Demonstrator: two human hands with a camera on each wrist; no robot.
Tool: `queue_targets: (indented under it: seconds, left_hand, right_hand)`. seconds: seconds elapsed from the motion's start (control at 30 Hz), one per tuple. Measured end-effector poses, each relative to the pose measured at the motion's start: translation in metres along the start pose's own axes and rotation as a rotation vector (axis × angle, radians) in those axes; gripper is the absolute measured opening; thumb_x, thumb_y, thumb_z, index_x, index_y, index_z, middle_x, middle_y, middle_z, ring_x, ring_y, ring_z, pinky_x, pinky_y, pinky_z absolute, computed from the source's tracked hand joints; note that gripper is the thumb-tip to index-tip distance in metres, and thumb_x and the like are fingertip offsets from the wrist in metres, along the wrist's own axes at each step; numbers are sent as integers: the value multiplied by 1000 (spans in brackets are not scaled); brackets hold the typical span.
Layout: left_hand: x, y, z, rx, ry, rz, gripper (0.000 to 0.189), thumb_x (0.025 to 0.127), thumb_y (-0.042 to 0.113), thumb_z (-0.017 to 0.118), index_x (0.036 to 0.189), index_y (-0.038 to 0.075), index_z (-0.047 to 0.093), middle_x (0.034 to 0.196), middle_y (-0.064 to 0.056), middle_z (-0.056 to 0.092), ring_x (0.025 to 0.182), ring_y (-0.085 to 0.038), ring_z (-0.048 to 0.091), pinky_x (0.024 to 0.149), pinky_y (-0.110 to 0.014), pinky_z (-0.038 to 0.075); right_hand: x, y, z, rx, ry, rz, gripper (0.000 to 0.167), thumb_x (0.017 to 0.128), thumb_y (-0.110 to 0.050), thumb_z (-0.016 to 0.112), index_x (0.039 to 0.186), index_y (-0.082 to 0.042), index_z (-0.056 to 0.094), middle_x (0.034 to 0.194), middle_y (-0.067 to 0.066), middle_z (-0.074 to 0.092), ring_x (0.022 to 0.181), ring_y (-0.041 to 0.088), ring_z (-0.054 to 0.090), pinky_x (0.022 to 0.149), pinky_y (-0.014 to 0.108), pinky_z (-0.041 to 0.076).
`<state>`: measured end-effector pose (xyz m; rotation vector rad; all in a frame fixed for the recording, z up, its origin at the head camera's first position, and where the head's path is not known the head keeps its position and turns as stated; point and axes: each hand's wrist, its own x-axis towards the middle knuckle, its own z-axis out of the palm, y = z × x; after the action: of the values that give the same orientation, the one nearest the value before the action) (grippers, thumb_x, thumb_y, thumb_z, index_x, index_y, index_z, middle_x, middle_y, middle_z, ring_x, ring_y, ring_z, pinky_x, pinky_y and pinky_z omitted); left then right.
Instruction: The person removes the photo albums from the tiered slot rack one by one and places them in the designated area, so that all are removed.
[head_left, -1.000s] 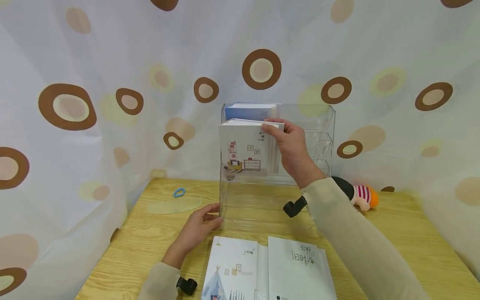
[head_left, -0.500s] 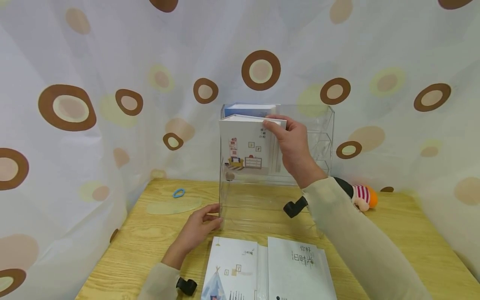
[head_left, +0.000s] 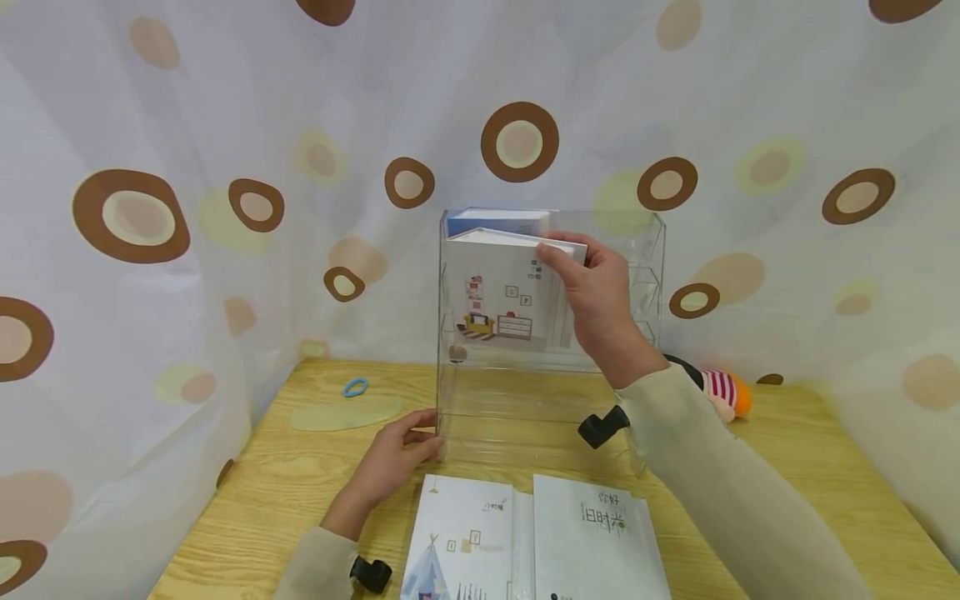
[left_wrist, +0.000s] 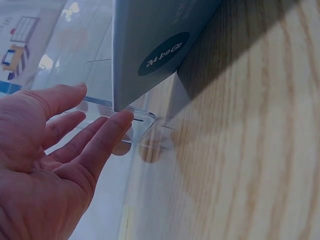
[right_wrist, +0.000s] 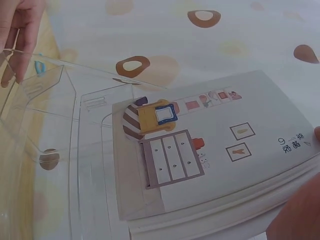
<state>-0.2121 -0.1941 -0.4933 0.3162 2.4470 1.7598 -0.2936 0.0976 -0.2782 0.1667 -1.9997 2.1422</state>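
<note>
My right hand (head_left: pixel 594 287) pinches a white book (head_left: pixel 498 287) by its upper right corner, thumb on the front cover. Drawings of a yellow armchair and a dresser decorate that cover, which fills much of the right wrist view. The book stands upright at the upper left of a clear acrylic rack (head_left: pixel 525 417). Behind it, a blue book (head_left: pixel 498 223) shows in the rack's top tier. Low at the rack's left side, my left hand (head_left: pixel 393 457) touches the edge with fingers extended and thumb apart; the left wrist view shows the fingertips (left_wrist: pixel 122 122) there.
In front of the rack, a book with a tent drawing (head_left: pixel 457 533) lies beside another white book (head_left: pixel 600 542). A blue ring (head_left: pixel 356 387) and a pale comb-like piece (head_left: pixel 345 414) lie left. A doll (head_left: pixel 723 393) with orange and striped parts lies right, behind my forearm.
My right hand has shifted to the right and carried the white book along with it, slightly upward at first. The left hand stays at the rack's edge.
</note>
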Motion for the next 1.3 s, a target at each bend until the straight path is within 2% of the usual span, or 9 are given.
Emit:
queue_targets:
  seconds: [0.33,0.6,0.87,1.03,1.2,1.3]
  left_hand:
    - [0,1,3,1,36,-22,55,112,11,70,162,-3,54,155,-27,63,131,-39,72,100,-37,70]
    - [1,4,2,-5,8,2,56,113,13,68,163,-5,50,156,-31,61,134,-42,70,103,-37,69]
    - [1,3,4,-3,36,-29,56,112,13,70,164,0,53,156,-25,64,135,-38,71,101,-34,70]
    - [0,2,5,2,27,-22,56,113,13,69,164,-2,52,155,-27,64,135,-40,70,101,-36,70]
    - [-1,2,5,10,20,-7,56,113,13,68,163,-4,51,154,-29,63,136,-43,69,102,-38,70]
    - [-2,2,6,4,33,-18,56,113,13,69,163,-2,53,155,-27,63,136,-42,69,101,-36,70]
  right_hand:
    - [-9,2,-12,5,43,21,22,105,-30,82,124,-20,77,119,-5,75,113,18,74,99,34,62]
    - [-18,3,-26,20,87,1,22,104,-29,83,122,-18,80,118,-5,77,111,18,74,96,33,63]
    - [-32,-1,-41,25,84,25,21,103,-29,84,122,-20,79,116,-6,77,109,17,75,94,31,65]
    - [-42,-4,-54,9,97,24,20,103,-29,84,122,-21,80,112,-8,78,103,15,77,87,25,68]
    - [-51,-6,-69,3,87,33,27,103,-32,84,127,-21,79,116,-7,78,104,15,77,85,26,68]
    - [-58,-7,-78,-35,74,43,29,104,-35,83,130,-22,78,117,-8,78,101,14,78,83,26,69]
